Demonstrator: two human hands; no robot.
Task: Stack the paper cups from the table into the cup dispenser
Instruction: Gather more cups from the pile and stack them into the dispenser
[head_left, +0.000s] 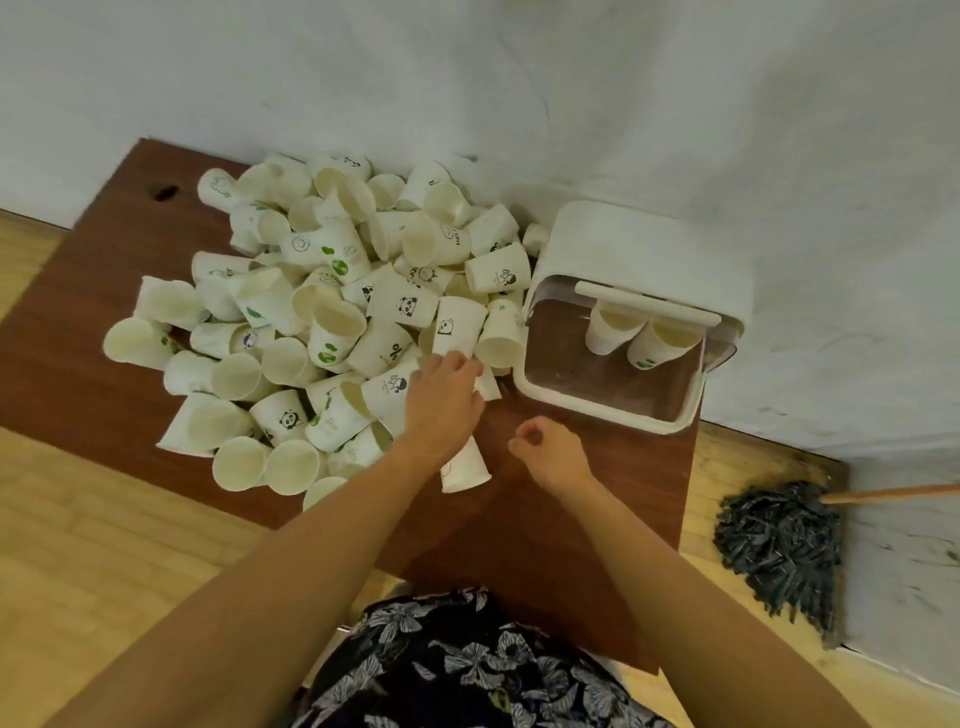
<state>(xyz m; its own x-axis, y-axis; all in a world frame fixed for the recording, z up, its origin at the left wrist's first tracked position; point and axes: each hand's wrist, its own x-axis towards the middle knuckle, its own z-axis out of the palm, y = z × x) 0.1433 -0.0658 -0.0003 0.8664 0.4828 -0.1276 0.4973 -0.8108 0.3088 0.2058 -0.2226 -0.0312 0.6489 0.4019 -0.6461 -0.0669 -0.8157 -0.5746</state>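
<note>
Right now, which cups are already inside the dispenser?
The two cups hanging under the white dispenser, behind its clear door. All the others lie heaped on the table.

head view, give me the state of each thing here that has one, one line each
white plastic cup dispenser: clear front flap open, two cups hanging inside
loose white paper cups: heaped on the brown wooden table, most on their sides
left hand: reaching into the heap, fingers on a cup, grip unclear
right hand: over the table, fingers loosely curled, holding nothing
grey string mop: lying on the floor
</note>
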